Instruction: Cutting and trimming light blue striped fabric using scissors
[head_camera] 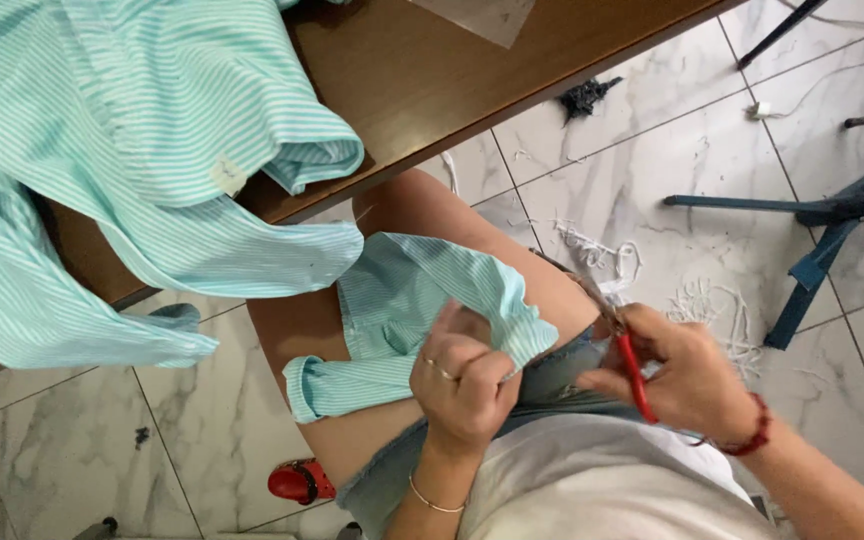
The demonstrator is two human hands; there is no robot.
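**Inspector:** Working left to right. What lies at the far left?

**Assistant:** A mint-and-white striped garment [132,150] is heaped on the brown wooden table [432,70], with one fold hanging over the front edge. A small pale tag shows on it.

**Inspector:** And the piece in work?

**Assistant:** A separate striped fabric piece [402,320] of the same cloth lies across the person's bare thighs, just below the table edge. The left hand [462,385] has its fingers closed, pinching the cloth's right-hand edge and lifting it clear of the lap.

**Inspector:** The right hand?

**Assistant:** The right hand [687,380] is closed around small red-handled thread snips [624,345], blades pointing up toward the pinched edge. Whether the blades are parted, I cannot tell.

**Inspector:** Judgement on technique?

**Assistant:** The cloth should stay taut between the pinch and the lap, so that only a loose thread meets the blades. I advise cutting close to the seam with the tips angled away from the weave and from the leg beneath.

**Inspector:** Further right?

**Assistant:** White thread clippings [652,280] lie scattered on the marble-pattern floor tiles [652,170], with a blue metal frame [822,230] beyond.
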